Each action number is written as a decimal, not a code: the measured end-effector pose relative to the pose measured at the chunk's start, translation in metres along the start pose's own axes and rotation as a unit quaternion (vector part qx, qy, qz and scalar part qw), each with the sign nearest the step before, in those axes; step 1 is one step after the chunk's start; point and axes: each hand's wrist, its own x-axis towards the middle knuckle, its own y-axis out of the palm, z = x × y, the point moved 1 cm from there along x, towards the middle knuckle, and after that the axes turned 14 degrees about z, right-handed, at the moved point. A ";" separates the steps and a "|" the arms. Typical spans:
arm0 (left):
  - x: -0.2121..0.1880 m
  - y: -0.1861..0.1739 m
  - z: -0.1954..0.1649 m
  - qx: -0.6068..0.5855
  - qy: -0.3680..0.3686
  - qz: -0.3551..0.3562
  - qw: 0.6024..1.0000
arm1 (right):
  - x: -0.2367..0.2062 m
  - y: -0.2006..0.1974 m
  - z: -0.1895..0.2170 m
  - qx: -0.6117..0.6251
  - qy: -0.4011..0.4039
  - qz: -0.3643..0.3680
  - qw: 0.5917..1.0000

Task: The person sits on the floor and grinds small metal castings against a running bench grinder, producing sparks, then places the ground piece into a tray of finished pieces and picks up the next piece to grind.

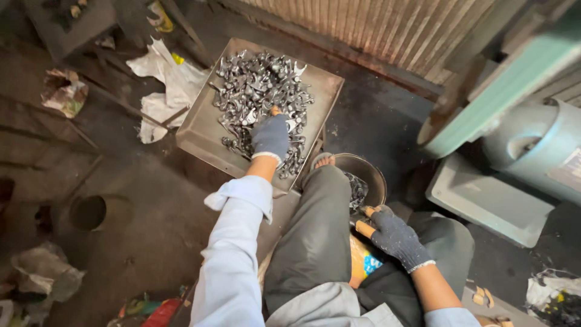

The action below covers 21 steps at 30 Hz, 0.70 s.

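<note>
A square metal tray [201,127] lies on the dirty floor ahead of me, heaped with several small shiny metal parts [257,85]. My left hand [271,136], in a dark knit glove, reaches into the near side of the pile, fingers curled down among the parts; what it grips is hidden. My right hand [393,236], also gloved with orange fingertips, rests by my right knee, its fingers at the rim of a round metal bowl [369,172] that holds more small parts. My bare foot [324,160] shows between tray and bowl.
Crumpled white paper [166,85] lies left of the tray. A grey-green machine with a motor housing [538,145] stands at the right. A corrugated wall [387,27] runs behind. A round hole or pipe end [89,212] is at the left, scraps of rubbish [39,275] nearby.
</note>
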 end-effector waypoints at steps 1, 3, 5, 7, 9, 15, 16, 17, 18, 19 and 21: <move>-0.009 -0.004 -0.001 -0.017 0.000 0.004 1.000 | -0.004 -0.001 -0.004 0.011 -0.001 0.003 1.000; -0.037 -0.005 -0.008 -0.143 0.024 -0.014 0.989 | -0.005 -0.003 -0.010 0.073 -0.026 0.007 0.997; -0.073 0.007 -0.035 -0.250 0.144 -0.119 0.950 | 0.001 -0.004 -0.015 0.177 -0.068 0.008 0.982; -0.105 0.028 -0.079 -0.366 0.279 -0.175 0.871 | 0.016 -0.004 -0.019 0.238 -0.103 -0.092 0.961; -0.141 0.061 -0.134 -0.450 0.293 -0.125 0.834 | 0.028 -0.002 -0.028 0.319 -0.153 -0.191 0.916; -0.158 0.079 -0.197 -0.226 0.141 0.208 0.941 | 0.025 0.000 -0.083 0.653 -0.149 -0.109 0.735; -0.152 0.072 -0.198 -0.214 0.146 0.232 0.938 | 0.020 -0.003 -0.088 0.653 -0.155 -0.105 0.734; -0.144 0.063 -0.200 -0.241 0.185 0.224 0.926 | 0.017 -0.008 -0.093 0.653 -0.163 -0.102 0.732; -0.135 0.055 -0.204 -0.269 0.224 0.214 0.912 | 0.015 -0.014 -0.096 0.652 -0.172 -0.098 0.732; -0.129 0.049 -0.210 -0.297 0.262 0.204 0.895 | 0.014 -0.022 -0.098 0.662 -0.179 -0.101 0.721; -0.119 0.043 -0.225 -0.303 0.234 0.229 0.895 | 0.015 -0.037 -0.099 0.679 -0.192 -0.106 0.700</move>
